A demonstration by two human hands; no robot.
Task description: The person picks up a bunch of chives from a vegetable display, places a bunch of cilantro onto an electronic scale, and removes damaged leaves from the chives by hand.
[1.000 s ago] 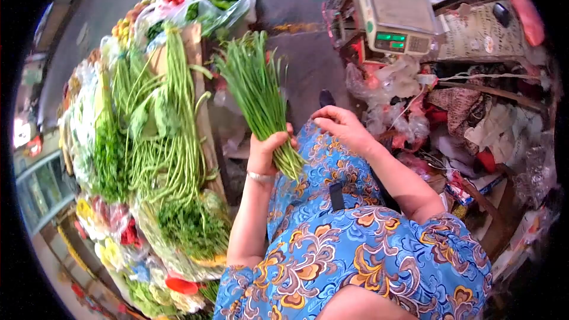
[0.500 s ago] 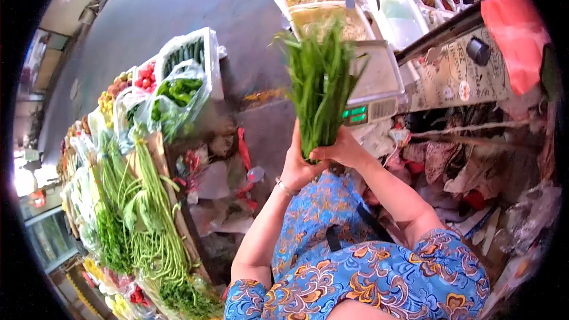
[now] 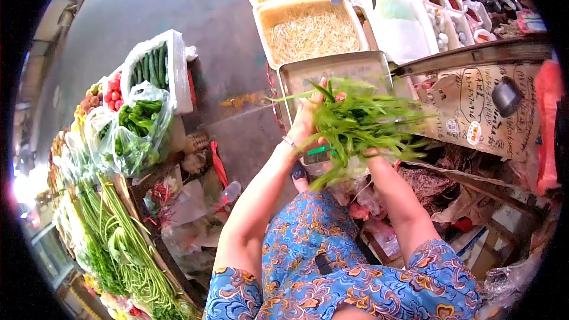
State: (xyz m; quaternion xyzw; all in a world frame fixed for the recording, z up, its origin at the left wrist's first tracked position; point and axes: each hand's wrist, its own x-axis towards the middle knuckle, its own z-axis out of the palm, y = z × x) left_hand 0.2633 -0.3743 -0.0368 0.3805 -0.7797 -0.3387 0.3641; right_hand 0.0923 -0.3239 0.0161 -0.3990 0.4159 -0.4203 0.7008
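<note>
A bunch of long green leafy stems (image 3: 367, 121) lies sideways over the front part of the scale (image 3: 344, 68), its leaf tips fanned to the right and blurred. My left hand (image 3: 307, 120) is closed round the stem end at the left of the bunch. Leaves cover most of my right hand (image 3: 370, 153), so its fingers cannot be made out; the wrist comes up from below the bunch. Part of the scale's green display (image 3: 319, 150) shows between the left wrist and the leaves.
Tubs of bean sprouts (image 3: 314, 31) stand behind the scale. Written-on cardboard (image 3: 474, 104) with a black object (image 3: 507, 96) lies right. On the left are cucumbers (image 3: 151, 66), bagged green peppers (image 3: 141, 117), tomatoes (image 3: 114, 92) and long beans (image 3: 139, 261).
The bunch was upright between both hands and now lies tipped to the right over the scale. Both hands have moved forward with it. The view has shifted toward the sprout tubs.
</note>
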